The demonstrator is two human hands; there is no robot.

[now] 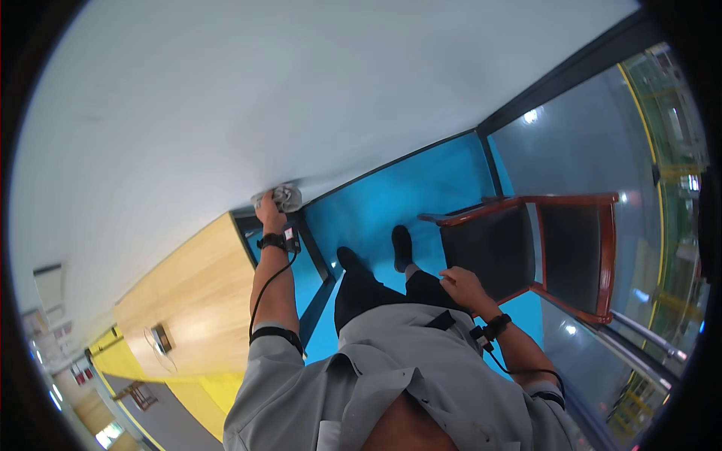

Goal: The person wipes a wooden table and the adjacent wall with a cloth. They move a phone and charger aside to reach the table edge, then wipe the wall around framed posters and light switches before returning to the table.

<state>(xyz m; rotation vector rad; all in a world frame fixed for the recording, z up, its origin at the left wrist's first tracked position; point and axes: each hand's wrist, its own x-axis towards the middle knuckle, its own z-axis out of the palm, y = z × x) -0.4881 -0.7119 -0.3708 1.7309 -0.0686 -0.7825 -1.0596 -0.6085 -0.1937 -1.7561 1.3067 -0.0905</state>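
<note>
My left hand [268,210] is stretched out ahead and presses a crumpled grey cloth [287,198] against the white wall [226,98]. The cloth sits close to the wall's lower edge, beside the corner of a light wooden table [188,286]. Its fingers are partly hidden behind the cloth. My right hand [462,287] hangs low by my right thigh, fingers curled in, with nothing visible in it. Both wrists wear black bands with small cabled devices.
A chair [489,248] with a reddish-brown wooden frame and dark seat stands to my right, near glass panels [587,128] with dark frames. Under my feet the floor [391,188] is bright blue. A small black box [161,338] is on the wooden table.
</note>
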